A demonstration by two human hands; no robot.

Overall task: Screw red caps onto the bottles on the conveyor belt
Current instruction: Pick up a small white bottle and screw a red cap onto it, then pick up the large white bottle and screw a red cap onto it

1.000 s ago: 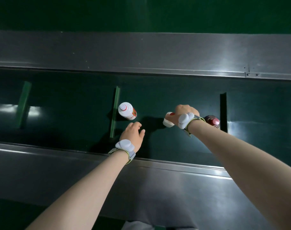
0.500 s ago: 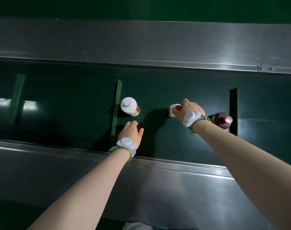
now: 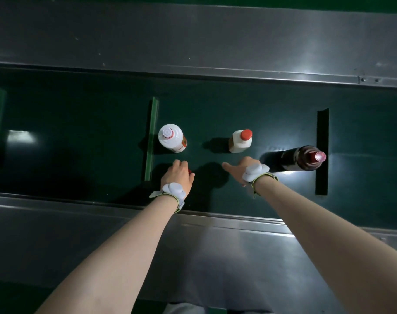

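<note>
**Operator:** Three bottles are standing on the belt (image 3: pixel 215 105), between the green cleat (image 3: pixel 151 137) and the dark cleat (image 3: pixel 322 150). What is sitting where?

**Inspector:** The round white bottle (image 3: pixel 171 138) is standing just beside the green cleat, toward the belt's far edge, and its white top is showing no red cap. The flat white bottle (image 3: pixel 240 141) is standing mid-belt and is carrying a red cap (image 3: pixel 246 134). The dark bottle (image 3: pixel 301 158) is standing just beside the dark cleat, with a red top.

**Operator:** What is the left hand doing?

**Inspector:** The left hand (image 3: pixel 178 175) is reaching over the belt's near edge, below the round white bottle and apart from it. Its fingers are curling down over a small red item (image 3: pixel 189 171), of which only a sliver is showing. Whether the fingers are pinching it cannot be told.

**Operator:** And the right hand?

**Inspector:** The right hand (image 3: pixel 238 171) is hovering near the belt's near edge, below the flat white bottle and apart from it. Its fingers are extending loosely leftward, gripping nothing. Both wrists are wearing white sensor bands (image 3: pixel 254 172).
</note>
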